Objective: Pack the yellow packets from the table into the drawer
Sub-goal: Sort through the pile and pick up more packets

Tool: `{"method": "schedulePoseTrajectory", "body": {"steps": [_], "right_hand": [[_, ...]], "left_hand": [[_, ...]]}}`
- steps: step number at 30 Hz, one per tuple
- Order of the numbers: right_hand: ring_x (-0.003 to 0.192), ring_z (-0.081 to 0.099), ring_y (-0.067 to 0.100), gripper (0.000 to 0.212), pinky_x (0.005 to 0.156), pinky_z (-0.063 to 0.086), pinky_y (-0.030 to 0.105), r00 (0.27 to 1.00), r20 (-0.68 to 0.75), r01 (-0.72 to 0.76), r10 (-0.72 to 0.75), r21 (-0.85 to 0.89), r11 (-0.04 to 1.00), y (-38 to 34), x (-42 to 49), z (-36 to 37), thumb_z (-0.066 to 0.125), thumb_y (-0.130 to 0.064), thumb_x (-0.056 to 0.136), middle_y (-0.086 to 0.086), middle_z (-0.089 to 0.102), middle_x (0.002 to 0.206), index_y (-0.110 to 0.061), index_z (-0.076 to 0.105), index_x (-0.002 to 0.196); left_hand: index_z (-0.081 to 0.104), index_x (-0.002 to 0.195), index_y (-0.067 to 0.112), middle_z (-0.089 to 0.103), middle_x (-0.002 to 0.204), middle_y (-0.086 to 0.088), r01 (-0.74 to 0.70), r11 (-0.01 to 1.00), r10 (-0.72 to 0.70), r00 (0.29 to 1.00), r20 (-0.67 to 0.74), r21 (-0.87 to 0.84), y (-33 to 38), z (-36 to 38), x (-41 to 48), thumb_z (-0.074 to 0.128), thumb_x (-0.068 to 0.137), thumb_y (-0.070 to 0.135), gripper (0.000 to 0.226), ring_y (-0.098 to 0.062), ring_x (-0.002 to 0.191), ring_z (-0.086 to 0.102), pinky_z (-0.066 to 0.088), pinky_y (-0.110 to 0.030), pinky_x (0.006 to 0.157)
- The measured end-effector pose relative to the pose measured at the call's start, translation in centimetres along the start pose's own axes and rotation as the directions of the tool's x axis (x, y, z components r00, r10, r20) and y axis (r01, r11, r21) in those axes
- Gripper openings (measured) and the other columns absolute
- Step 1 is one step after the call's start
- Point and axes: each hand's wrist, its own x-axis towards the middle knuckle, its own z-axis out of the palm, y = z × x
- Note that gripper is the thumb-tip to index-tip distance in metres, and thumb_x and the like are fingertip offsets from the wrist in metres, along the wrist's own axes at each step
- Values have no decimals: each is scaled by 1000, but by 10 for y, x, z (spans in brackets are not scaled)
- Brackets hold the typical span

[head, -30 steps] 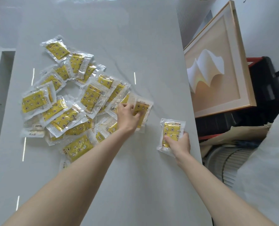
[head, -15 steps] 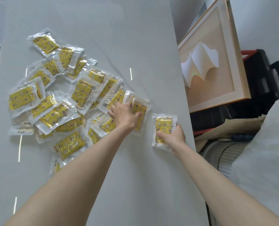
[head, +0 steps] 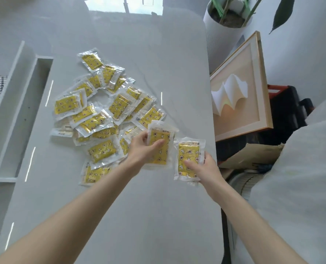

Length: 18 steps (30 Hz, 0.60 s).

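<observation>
Several yellow packets in clear wrappers lie in a loose heap (head: pixel 101 115) on the glossy white table (head: pixel 158 216). My left hand (head: pixel 143 149) grips one yellow packet (head: pixel 161 147) at the heap's right edge, thumb over its front, lifted a little off the pile. To its right my right hand (head: pixel 204 168) holds a second yellow packet (head: pixel 189 159) near the table's right edge. At the far left a long white open drawer (head: pixel 23 115) stands beside the table; I see nothing inside it.
Right of the table a framed picture (head: pixel 242 88) leans on dark boxes (head: pixel 284 111). A white planter (head: pixel 223 29) with a green plant stands behind it. A cardboard box (head: pixel 250 155) and white fabric (head: pixel 301 187) lie at the lower right.
My left hand has picked a packet out of the heap and raised it. My right hand still holds its packet, now closer to the left one. The camera has tilted, showing the drawer and planter.
</observation>
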Motion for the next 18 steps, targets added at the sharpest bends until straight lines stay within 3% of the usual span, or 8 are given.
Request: {"method": "schedulePoseTrajectory", "body": {"steps": [2,6,10,18], "right_hand": [[86,67,6,35,61,51,17,998,6,58,-57,-5,998,-8,-28,-1,68,-12,87,-4,66,103,-18,51,117],[92,66,4,42,74,53,20,973,14,233,-232,-34,972,-24,-86,-1,74,-10,81,-3,67,107,-21,50,115],[90,64,0,49,66,53,13,929,52,369,-367,-43,928,-48,-146,-4,77,-10,78,-12,65,101,-26,46,113],[87,69,7,57,64,56,17,868,196,478,-457,-81,874,-81,-254,13,79,-7,75,-1,68,103,-19,45,120]], "left_hand": [[65,106,13,71,97,-3,18,995,-20,1000,-11,-101,7,-13,-31,74,81,24,28,-18,89,69,59,-33,75],[65,107,14,72,98,-3,6,969,-10,1000,-17,-249,23,-38,-94,72,81,24,29,-19,92,69,57,-38,82],[64,106,15,72,97,-1,-64,930,39,996,-76,-361,39,-59,-161,71,80,21,28,-15,88,70,58,-33,78],[63,110,12,72,104,-7,-141,878,30,970,-241,-458,52,-110,-284,74,78,20,34,-21,96,69,56,-40,84]]}}
